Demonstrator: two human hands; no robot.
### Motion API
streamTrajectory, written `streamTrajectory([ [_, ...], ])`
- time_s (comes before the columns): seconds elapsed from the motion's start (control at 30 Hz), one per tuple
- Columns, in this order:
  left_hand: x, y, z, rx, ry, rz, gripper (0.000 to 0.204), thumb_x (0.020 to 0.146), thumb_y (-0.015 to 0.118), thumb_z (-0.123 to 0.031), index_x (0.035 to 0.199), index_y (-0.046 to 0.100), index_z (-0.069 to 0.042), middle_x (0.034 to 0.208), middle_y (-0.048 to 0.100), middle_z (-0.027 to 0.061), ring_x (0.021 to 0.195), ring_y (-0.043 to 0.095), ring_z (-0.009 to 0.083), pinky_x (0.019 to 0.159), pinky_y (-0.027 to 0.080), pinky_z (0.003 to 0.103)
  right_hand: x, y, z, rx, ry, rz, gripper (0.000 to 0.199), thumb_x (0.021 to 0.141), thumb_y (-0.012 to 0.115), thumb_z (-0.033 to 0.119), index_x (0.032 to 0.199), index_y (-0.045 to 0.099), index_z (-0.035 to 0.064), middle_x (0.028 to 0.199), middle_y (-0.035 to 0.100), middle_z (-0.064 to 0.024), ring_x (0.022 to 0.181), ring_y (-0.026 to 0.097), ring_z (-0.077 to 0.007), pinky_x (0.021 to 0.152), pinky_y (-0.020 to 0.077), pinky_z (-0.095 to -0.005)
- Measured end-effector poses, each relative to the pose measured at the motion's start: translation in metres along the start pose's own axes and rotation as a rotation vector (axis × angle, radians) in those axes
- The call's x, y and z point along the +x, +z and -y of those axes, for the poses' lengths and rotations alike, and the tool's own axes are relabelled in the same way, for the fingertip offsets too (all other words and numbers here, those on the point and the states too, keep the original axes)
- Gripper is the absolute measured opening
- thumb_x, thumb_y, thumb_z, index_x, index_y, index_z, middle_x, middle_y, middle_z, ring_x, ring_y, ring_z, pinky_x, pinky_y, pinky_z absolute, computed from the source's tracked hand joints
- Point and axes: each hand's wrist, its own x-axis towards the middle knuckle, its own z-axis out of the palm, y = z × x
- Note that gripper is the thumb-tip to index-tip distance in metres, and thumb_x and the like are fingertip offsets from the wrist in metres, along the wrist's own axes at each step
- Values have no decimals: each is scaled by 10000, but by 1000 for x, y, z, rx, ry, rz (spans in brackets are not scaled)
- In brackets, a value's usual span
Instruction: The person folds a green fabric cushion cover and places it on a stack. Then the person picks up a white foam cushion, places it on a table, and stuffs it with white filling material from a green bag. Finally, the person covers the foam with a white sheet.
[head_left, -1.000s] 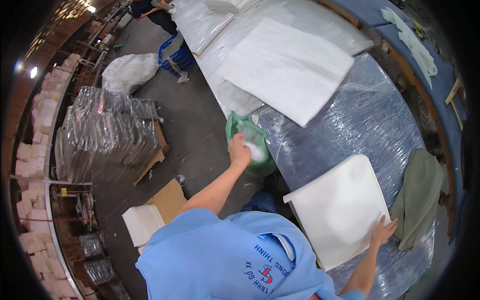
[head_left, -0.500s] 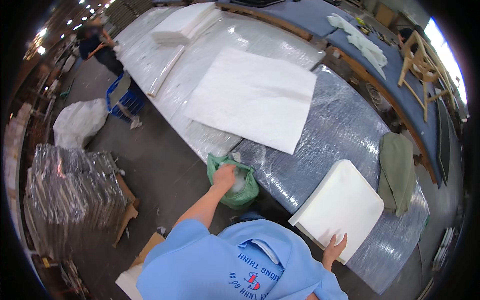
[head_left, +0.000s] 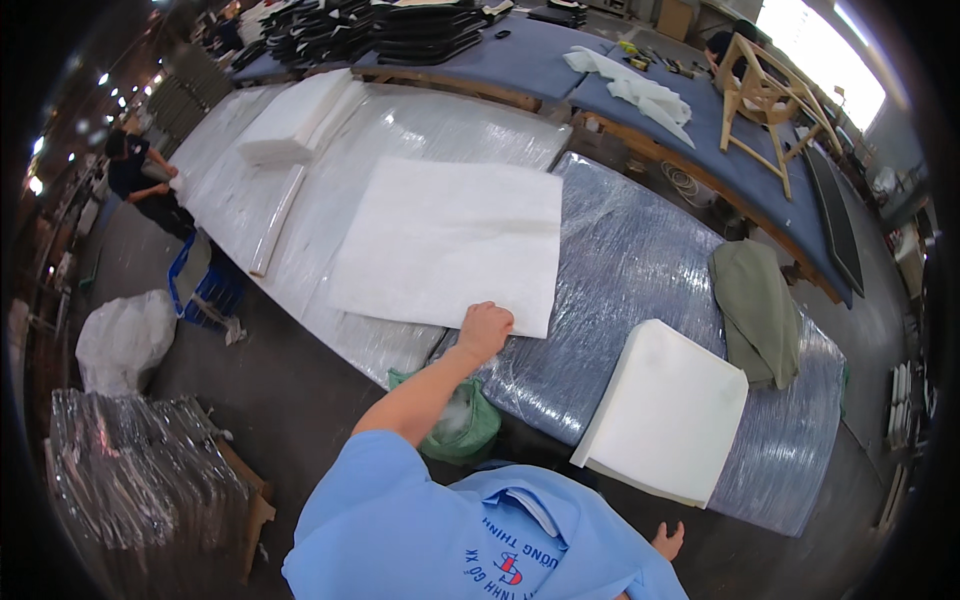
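Observation:
My left hand (head_left: 486, 332) is closed at the near edge of a flat white padding sheet (head_left: 450, 240), its fingers curled over the edge. That sheet lies partly on clear-wrapped white boards and partly on the plastic-wrapped blue table surface (head_left: 610, 260). Under my left forearm hangs a green bag (head_left: 462, 430) with white fluffy stuffing inside. My right hand (head_left: 668, 541) holds nothing, its fingers apart, just off the near edge of a white foam seat cushion (head_left: 670, 410). The cushion rests on the blue surface with a thin strip along its left side.
An olive cloth (head_left: 755, 310) lies right of the cushion. Farther left are a plastic roll (head_left: 278, 220) and stacked white sheets (head_left: 295, 120). A blue basket (head_left: 212, 290), a white sack (head_left: 125, 340) and wrapped bundles (head_left: 145, 470) stand leftward. Another person (head_left: 145, 180) works at the far left.
My left hand has come out of the green bag and moved up to the white sheet's edge. My right hand has left the cushion. The view has shifted.

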Motion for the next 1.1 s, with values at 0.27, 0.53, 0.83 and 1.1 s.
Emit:
streamTrajectory([
  [0.27, -25, -22, 15, 92, 10, -143, 389, 825, 790, -237, 1157, 613, -140, 1365, 578, 98, 1362, 476, 360, 1077, 381, 562, -35, 56, -119, -27, 332, 167, 555, 875, 792, 320, 1280, 624, -21, 1172, 679, -223, 1056, 663, -334, 911, 533, -461],
  [0.53, 18, -9, 8, -184, -29, -11, 194, 882, 734, -247, 983, 688, -88, 1145, 691, 139, 1124, 642, 341, 920, 493, 483, -69, 55, -114, 451, 386, 305, 428, 925, 764, 294, 1201, 655, -15, 1065, 685, -140, 877, 669, -252, 762, 572, -409],
  [0.83, 79, -75, 65, -857, -674, -366, 235, 952, 595, -232, 1040, 714, -50, 903, 705, 94, 797, 637, 194, 722, 523, 368, -63, 36, -45, 599, 337, 363, 337, 981, 704, 278, 1180, 659, 9, 942, 657, -82, 753, 647, -196, 600, 592, -367],
  [1.1, 142, -238, 108, -646, -520, -984, 260, 1008, 519, -232, 1040, 641, -4, 947, 675, 141, 885, 635, 268, 845, 517, 406, -77, 21, -75, 707, 366, 289, 300, 1001, 675, 318, 1139, 647, 53, 827, 626, -42, 679, 611, -168, 550, 544, -360],
])
